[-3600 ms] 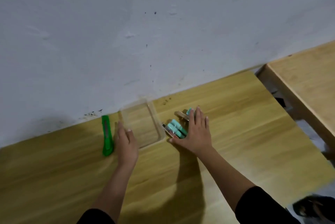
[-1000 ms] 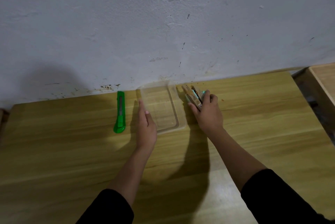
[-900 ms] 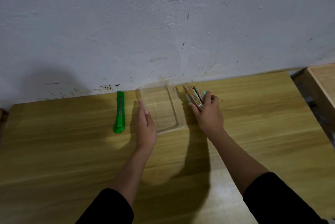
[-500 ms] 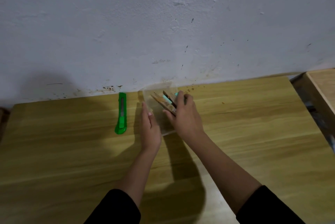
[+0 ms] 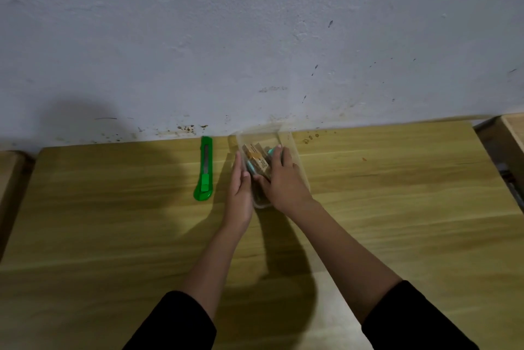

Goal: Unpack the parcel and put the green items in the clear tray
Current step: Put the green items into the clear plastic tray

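Observation:
A clear plastic tray (image 5: 286,137) stands on the wooden table by the wall. Inside it my right hand (image 5: 280,179) grips a bundle of green items (image 5: 256,161), pale teal pieces with brown card backing. The bundle sits low in the tray, and I cannot tell whether it touches the bottom. My left hand (image 5: 239,191) lies flat against the tray's left side, fingers straight and together, holding nothing.
A green utility knife (image 5: 204,169) lies on the table (image 5: 113,222) just left of my left hand. The white wall rises right behind the tray. A second wooden table (image 5: 513,134) stands at the far right, across a narrow gap.
My right hand picked the bundle of green items up from the table right of the tray and carried it left into the tray. My left hand stayed at the tray's left side.

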Demonstrator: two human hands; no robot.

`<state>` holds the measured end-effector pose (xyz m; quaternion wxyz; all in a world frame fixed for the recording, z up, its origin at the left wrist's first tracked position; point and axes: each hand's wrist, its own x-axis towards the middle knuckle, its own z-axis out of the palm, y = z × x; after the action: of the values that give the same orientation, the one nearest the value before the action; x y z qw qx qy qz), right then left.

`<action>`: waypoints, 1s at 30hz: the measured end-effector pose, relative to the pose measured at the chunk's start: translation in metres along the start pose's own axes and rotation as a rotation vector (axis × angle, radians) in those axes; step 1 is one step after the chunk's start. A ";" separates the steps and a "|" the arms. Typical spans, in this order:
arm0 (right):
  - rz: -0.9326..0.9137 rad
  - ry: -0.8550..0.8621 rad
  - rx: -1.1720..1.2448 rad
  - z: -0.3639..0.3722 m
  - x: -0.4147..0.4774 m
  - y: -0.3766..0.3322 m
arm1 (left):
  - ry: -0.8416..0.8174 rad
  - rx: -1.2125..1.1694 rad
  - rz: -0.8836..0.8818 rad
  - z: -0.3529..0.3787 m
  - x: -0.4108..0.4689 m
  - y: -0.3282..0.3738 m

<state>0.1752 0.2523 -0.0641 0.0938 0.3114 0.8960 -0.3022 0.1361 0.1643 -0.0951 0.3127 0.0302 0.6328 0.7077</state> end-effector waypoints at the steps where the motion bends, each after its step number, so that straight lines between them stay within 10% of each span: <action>1: -0.012 -0.041 -0.005 -0.003 0.002 0.001 | 0.008 -0.001 -0.003 0.000 0.001 0.000; 8: -0.008 -0.176 0.015 -0.017 -0.003 0.003 | 0.007 -0.035 -0.022 -0.002 0.005 0.002; 30: -0.063 0.239 0.217 0.017 0.013 0.003 | -0.015 0.136 0.050 -0.013 0.004 0.007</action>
<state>0.1663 0.2504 -0.0836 -0.0572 0.3254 0.8722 -0.3606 0.1244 0.1553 -0.0927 0.2968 0.0726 0.6763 0.6702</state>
